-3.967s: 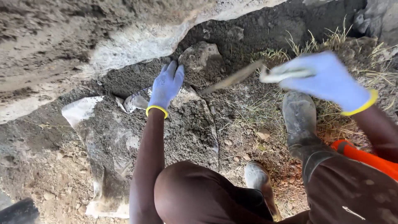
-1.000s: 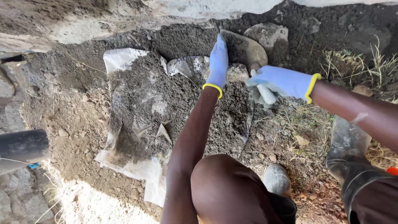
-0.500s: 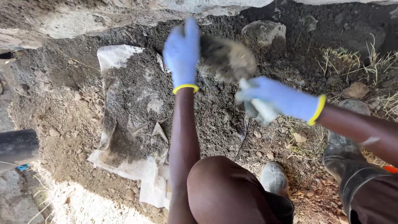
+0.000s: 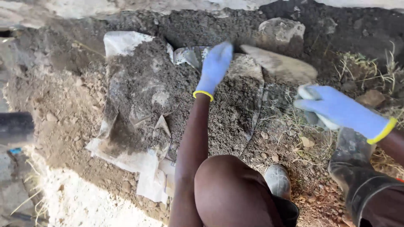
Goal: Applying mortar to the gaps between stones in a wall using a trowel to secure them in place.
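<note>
Gripping a trowel [image 4: 281,64] just ahead, right hand [image 4: 332,108]; left hand [image 4: 215,65], seemingly open, beside its blade.

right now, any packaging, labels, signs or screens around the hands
Torn white sack: spread flat on the ground under the grey mortar pile, left of the left hand; crumpled, dirty white, edges curled up.
No labels, signs or screens show.
</note>
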